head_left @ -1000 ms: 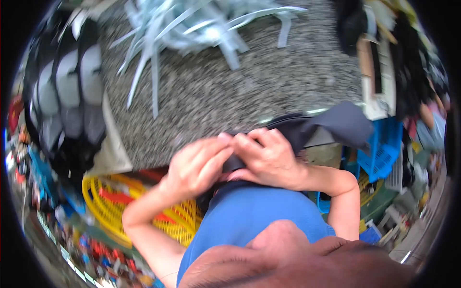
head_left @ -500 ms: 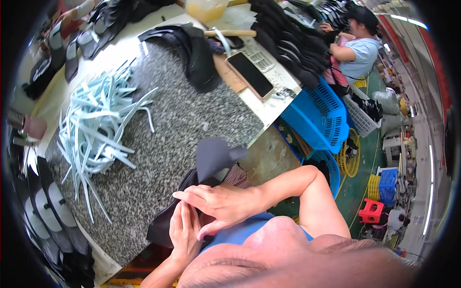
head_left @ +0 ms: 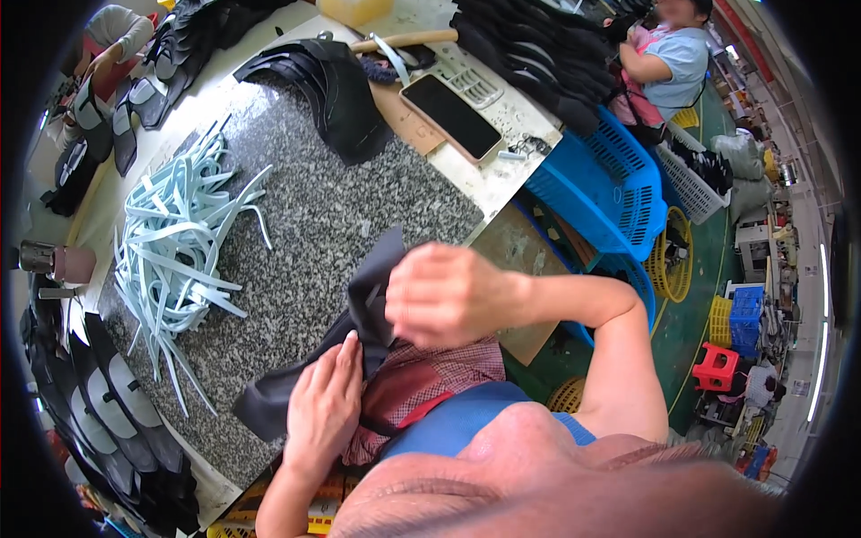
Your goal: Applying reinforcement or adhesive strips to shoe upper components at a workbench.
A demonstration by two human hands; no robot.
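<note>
A black shoe upper (head_left: pixel 300 375), partly folded, lies over the near edge of the speckled stone slab (head_left: pixel 323 206), one flap standing up. My left hand (head_left: pixel 325 399) holds its near side, fingers straight and together on top; the thumb is hidden. Curled into a loose fist beside the raised flap is my right hand (head_left: pixel 444 296). Its fingers are slightly blurred, and what they hold, if anything, is hidden. A heap of pale blue strips (head_left: pixel 184 242) covers the left part of the slab. Several black uppers (head_left: pixel 327 103) lie stacked at its far edge.
A phone (head_left: pixel 450 117) and a wooden-handled tool (head_left: pixel 404 40) lie at the far right. Black and grey pieces (head_left: pixel 112 390) line the left edge. Blue baskets (head_left: pixel 601 184) stand right of the table. One co-worker (head_left: pixel 668 63) is at the far right, another person's arm (head_left: pixel 112 49) far left.
My right hand has lifted off my left hand, moved up and right, and curled. My left hand has shifted slightly left and down. The upper is spread further left, its flap tilted differently.
</note>
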